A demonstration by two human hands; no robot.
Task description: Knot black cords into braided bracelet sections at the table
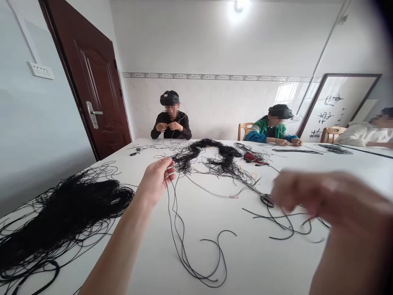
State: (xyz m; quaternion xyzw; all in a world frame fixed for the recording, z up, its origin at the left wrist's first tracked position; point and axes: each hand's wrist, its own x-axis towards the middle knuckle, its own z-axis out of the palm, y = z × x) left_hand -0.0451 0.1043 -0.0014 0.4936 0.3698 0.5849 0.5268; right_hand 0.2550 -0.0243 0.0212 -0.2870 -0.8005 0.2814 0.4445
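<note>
My left hand [158, 176] is closed, its thumb and fingers pinching thin black cords [183, 229]. From that grip the cords hang to the white table [260, 262], where their lower ends curl loosely. Over the right side, my right hand [319, 198] is smeared by motion, so I cannot make out whether its fingers hold anything. Just left of it lie black-handled scissors [267, 200], blades apart. Several short cord pieces [285, 229] lie below that hand, partly hidden by it.
A big heap of black cord [70, 205] covers the table's left side. More tangled cord [225, 153] forms an arch in the middle, beside a red-handled tool [250, 157]. Small scissors [135, 152] lie far left. Co-workers [172, 119] sit along the far side.
</note>
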